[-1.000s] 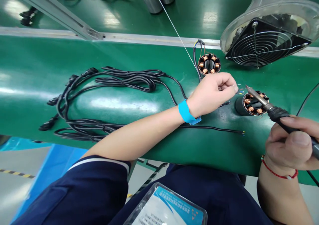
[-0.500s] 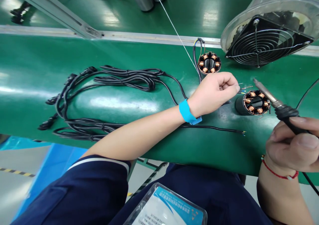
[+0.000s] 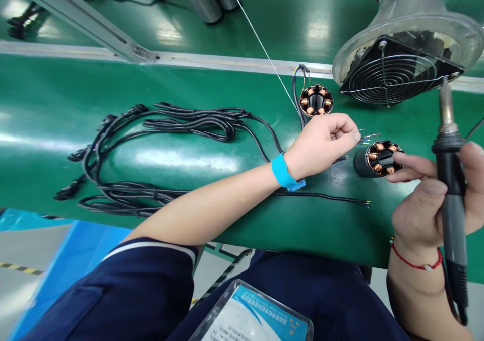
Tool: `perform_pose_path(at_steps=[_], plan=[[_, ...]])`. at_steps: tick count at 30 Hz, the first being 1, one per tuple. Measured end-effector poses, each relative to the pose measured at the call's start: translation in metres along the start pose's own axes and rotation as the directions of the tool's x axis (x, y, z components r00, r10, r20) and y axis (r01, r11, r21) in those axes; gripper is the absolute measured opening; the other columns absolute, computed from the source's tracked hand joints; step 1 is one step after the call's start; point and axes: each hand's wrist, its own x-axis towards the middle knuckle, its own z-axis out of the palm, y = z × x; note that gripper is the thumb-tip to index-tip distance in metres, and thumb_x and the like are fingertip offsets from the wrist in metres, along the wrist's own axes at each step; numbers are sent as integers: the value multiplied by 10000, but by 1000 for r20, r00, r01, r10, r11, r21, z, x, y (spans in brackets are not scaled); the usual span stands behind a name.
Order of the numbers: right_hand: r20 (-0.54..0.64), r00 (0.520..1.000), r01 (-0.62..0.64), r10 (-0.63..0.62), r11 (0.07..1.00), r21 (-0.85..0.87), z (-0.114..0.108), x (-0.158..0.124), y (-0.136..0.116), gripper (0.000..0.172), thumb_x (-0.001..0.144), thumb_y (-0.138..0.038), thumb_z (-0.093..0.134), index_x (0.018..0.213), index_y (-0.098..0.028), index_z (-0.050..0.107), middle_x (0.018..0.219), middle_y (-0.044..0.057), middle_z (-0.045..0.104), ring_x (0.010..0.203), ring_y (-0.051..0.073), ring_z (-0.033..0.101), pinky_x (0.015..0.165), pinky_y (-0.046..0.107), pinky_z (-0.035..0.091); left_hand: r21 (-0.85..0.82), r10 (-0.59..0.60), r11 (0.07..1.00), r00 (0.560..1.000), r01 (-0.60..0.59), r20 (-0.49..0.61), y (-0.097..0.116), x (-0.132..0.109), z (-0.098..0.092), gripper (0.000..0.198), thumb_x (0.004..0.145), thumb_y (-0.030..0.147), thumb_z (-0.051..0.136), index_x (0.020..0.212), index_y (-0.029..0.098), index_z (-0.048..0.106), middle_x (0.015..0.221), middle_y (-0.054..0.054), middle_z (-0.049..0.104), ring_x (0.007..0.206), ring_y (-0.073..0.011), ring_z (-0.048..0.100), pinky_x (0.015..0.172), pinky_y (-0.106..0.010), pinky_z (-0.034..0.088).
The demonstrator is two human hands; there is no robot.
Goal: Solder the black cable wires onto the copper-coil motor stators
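Note:
My left hand (image 3: 321, 142) pinches a thin silvery solder wire (image 3: 260, 36), which comes down from the top; a short end pokes out past the fingertips. In my right hand (image 3: 419, 217) is a soldering iron (image 3: 454, 195), held upright with its tip pointing away from me. Two outstretched fingers of that hand reach the rim of a motor stator with copper coils (image 3: 362, 163). Fine coloured wire ends (image 3: 365, 139) show between my left fingertips and this stator. A second stator (image 3: 316, 100) stands behind my left hand, with a black cable beside it.
Black power cables (image 3: 196, 124) lie coiled on the green bench (image 3: 234, 164) at left. One stripped cable end (image 3: 363, 202) lies near the front. A fan in a clear hood (image 3: 389, 79) hangs at back right. More steel-cased stators (image 3: 206, 6) stand behind the metal rail (image 3: 227, 62).
My right hand has turned the soldering iron upright, its tip moving right, away from the stator. Its fingers have stretched left to the stator. My left hand stays nearly still with the solder wire.

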Motion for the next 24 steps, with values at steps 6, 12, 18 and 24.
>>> perform_pose_path(at_steps=[6,12,18,24], plan=[[58,996,-61,62,998,-17,3,-2,6,382,879,-253,608,1259,-255,566,1136,16,630,941,183,724,867,359,562,-20,4,1000,1000,-4,24,-1,1,0,168,799,99,565,642,150,532,562,49,495,522,-53,426,524,-194,351],[281,953,-113,112,993,-12,4,-9,9,704,784,-312,724,1401,-268,389,1436,103,483,1350,289,495,1137,533,391,-5,11,1000,999,-11,36,-2,2,-1,153,801,120,568,654,148,539,543,49,522,517,-60,452,527,-195,354],[332,930,-127,158,986,-111,2,-14,9,721,774,-290,721,1407,-241,381,1372,135,575,1294,276,543,1103,557,397,-4,20,1000,998,-20,53,-2,3,-1,152,806,126,565,658,149,539,550,50,523,528,-64,455,534,-205,355],[218,965,-117,144,984,-132,8,-12,9,659,758,-195,706,1357,-239,432,1292,133,629,1152,235,640,935,422,519,-3,58,998,996,-58,64,-10,3,-1,152,808,179,547,657,167,557,596,36,494,565,-62,413,550,-211,347]])
